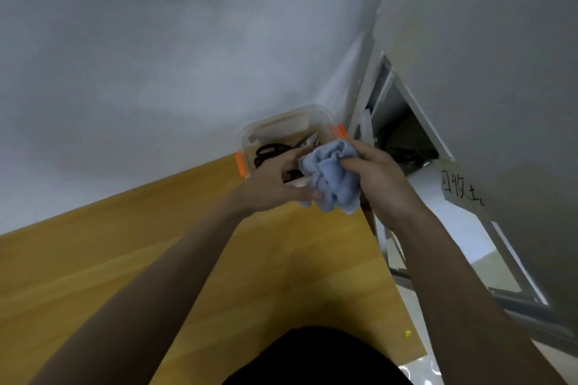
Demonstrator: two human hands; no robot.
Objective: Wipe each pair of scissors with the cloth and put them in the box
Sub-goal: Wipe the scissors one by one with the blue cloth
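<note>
A crumpled blue cloth (334, 178) is gripped in my right hand (378, 178), just in front of the box. My left hand (269, 187) holds a pair of scissors (298, 182), with fingers above and thumb below. Only a pale strip and a bit of dark handle show, and the blade end is buried in the cloth. The clear plastic box (281, 125) with orange latches stands open at the table's far right corner against the wall. Black-handled scissors (269, 150) lie inside it, partly hidden by my hands.
The wooden table (156, 259) runs along a grey wall, and its right edge passes under my right arm. Beyond that edge stand white panels (463, 191) with handwriting and a dark opening. A small yellow scrap (407, 334) lies near the right edge.
</note>
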